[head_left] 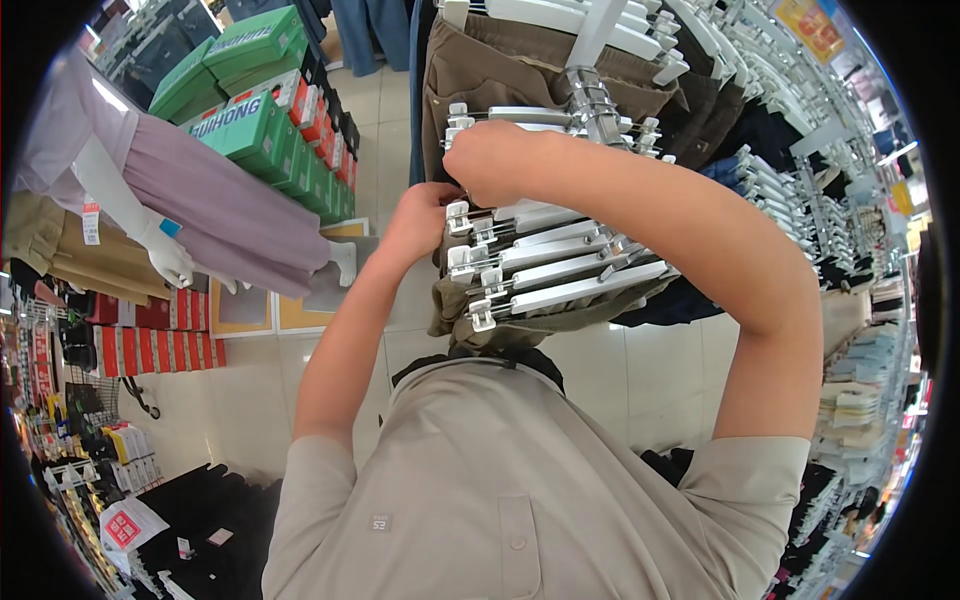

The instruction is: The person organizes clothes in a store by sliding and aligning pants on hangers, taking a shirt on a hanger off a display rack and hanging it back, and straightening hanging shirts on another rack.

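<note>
"Where are the brown pants [505,75]?"
"Hanging from white hangers [555,251]."
"And the left hand [417,222] and right hand [490,162]?"
"Curled, close together by the hangers. I can't tell what they hold."

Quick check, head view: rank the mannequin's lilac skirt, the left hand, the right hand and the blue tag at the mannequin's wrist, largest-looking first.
1. Lilac skirt
2. Right hand and left hand: too alike to rank
3. Blue tag
</note>
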